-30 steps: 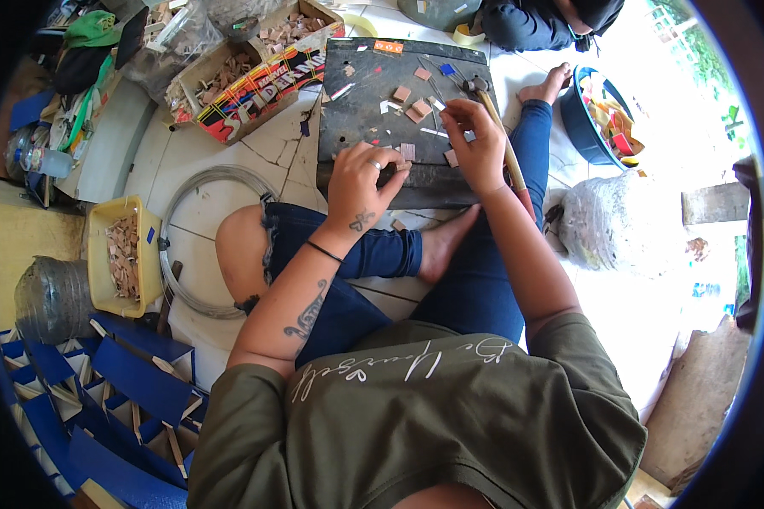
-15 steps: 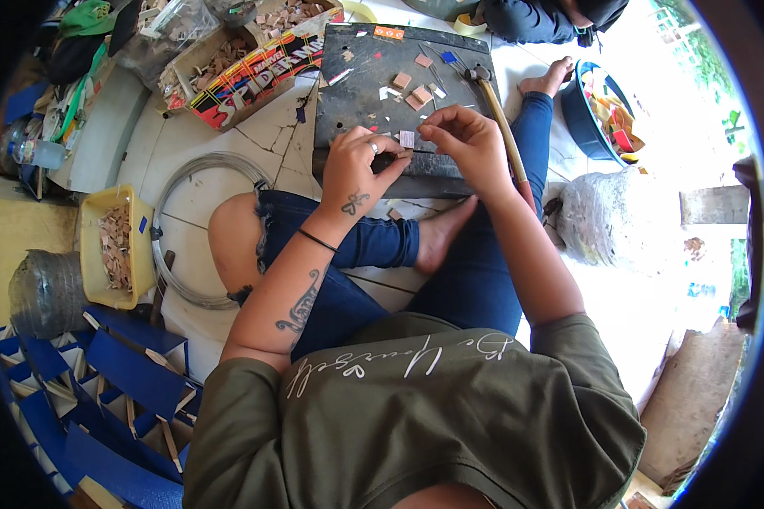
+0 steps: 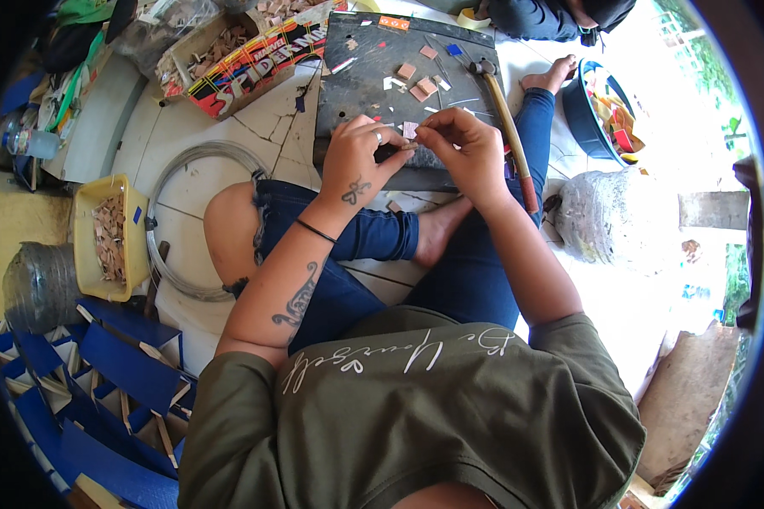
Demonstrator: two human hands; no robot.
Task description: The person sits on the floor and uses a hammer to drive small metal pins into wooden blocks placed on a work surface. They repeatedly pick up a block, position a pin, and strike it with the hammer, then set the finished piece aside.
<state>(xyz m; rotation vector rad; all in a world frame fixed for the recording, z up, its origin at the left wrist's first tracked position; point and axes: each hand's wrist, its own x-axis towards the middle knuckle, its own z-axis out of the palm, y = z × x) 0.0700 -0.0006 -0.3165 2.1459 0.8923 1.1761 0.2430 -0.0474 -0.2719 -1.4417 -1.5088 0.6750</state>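
My left hand (image 3: 356, 157), with a ring on one finger, pinches a small wooden piece (image 3: 409, 146) at the near side of the dark worktop (image 3: 365, 85). Right beside it, the thumb and forefinger of my right hand (image 3: 469, 157) are pressed together close to that piece. Whatever they hold is too small to make out. Just beyond the fingertips lies a pale pinkish square (image 3: 410, 130). Farther back are several small wooden squares (image 3: 418, 92) and white scraps. A hammer (image 3: 508, 123) rests along the worktop's right side, its head at the far end.
At the left stand a yellow tub (image 3: 134, 242) of wooden pieces, a wire coil (image 3: 157, 199) and blue partitioned boxes (image 3: 132, 360). A printed carton (image 3: 255, 68) of pieces sits far left. On the right are a dark basin (image 3: 575, 114) and a plastic-wrapped bundle (image 3: 598, 216). Another person sits beyond.
My right hand has moved left and slightly down, bringing its fingertips up to the wooden piece. My left hand keeps its pinch. The whole view has shifted a little.
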